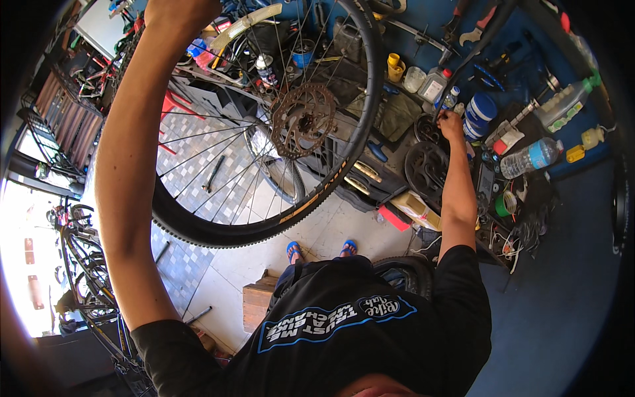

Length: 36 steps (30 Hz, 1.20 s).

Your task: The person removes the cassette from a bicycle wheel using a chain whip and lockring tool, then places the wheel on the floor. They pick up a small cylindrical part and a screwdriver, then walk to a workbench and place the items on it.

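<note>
Well, the wheel (pixel 291 122) sits ahead of the person, orange print on its tyre (pixel 301 213). The left hand (pixel 182 10) is cut off up top; I can't tell its grip. The right (pixel 452 126) has fingers bunched beside a labelled blue tub (pixel 481 107), its hold unclear. White lettering crosses the shirt (pixel 397 344). Floor (pixel 317 233) shows between tyre edge and sandals (pixel 294 250).
</note>
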Motion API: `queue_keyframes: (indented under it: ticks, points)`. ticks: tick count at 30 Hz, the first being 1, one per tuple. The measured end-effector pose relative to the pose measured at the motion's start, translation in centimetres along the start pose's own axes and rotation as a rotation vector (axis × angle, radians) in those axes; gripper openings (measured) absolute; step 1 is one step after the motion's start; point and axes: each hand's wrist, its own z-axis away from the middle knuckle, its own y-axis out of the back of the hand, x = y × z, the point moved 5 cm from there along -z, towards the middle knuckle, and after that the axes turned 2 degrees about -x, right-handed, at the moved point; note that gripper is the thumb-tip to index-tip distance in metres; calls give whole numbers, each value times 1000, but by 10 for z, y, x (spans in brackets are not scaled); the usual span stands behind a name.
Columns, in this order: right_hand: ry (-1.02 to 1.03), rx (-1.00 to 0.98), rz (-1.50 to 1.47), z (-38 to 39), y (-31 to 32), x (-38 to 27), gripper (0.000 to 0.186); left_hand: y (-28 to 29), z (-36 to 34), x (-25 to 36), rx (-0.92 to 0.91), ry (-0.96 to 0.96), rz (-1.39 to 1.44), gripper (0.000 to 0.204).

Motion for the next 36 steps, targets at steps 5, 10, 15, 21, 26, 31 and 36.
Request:
queue_keyframes:
  ticks: [5, 10, 15, 21, 26, 31, 36]
  points:
    - [16, -54, -181, -6, 2, 13, 15, 3, 6, 4, 115, -55, 30, 61]
    - [19, -121, -558, 3, -5, 3, 21, -1, 4, 2, 44, -15, 25, 59]
    - [81, -89, -683, 23, 0, -26, 21, -9, -1, 1, 50, -14, 33, 51]
    - [106, -39, -708, 33, 11, -47, 20, -15, -9, -4, -7, -17, 47, 50]
    - [98, -18, -710, 31, 17, -37, 22, -19, -6, -5, 103, -63, 26, 53]
    - [140, -6, -605, 28, 22, -33, 25, -21, -6, -3, 115, -78, 12, 56]
    - [204, 56, -510, 24, 30, -36, 27, -22, -10, -4, 115, -83, 24, 56]
